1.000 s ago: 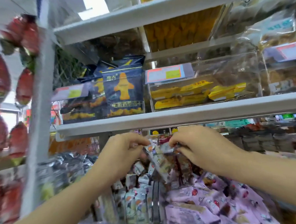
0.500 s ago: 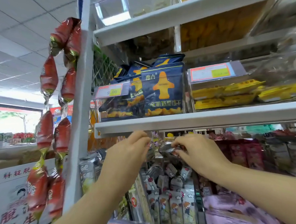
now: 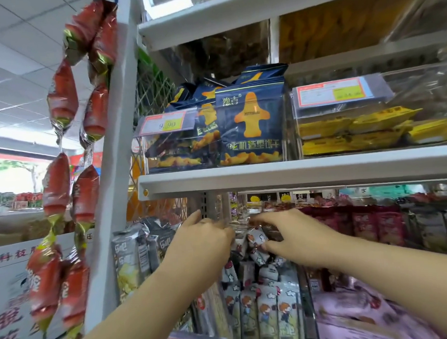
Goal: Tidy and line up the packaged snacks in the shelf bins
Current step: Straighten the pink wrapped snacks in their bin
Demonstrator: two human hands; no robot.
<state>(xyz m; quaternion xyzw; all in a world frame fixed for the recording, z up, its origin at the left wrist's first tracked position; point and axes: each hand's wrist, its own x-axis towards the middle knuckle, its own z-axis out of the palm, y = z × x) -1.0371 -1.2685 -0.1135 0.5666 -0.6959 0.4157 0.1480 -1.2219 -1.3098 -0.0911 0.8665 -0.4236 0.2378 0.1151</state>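
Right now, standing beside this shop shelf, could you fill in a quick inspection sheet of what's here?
Surface: white shelf above the lower row of clear bins.
Job's things: cartoon packs stand in rows at the front of a clear bin; those further back lie jumbled.
Clutter: blue biscuit bags and yellow packs in the bins above; pink packs in the bin to the right.
Hands: left hand reaches into the bin, its grip lost in blur; right hand seems to pinch a loose pack.
Cables: nothing seen.
Surroundings: red wrapped snacks hang beside the white post; bright window far left.
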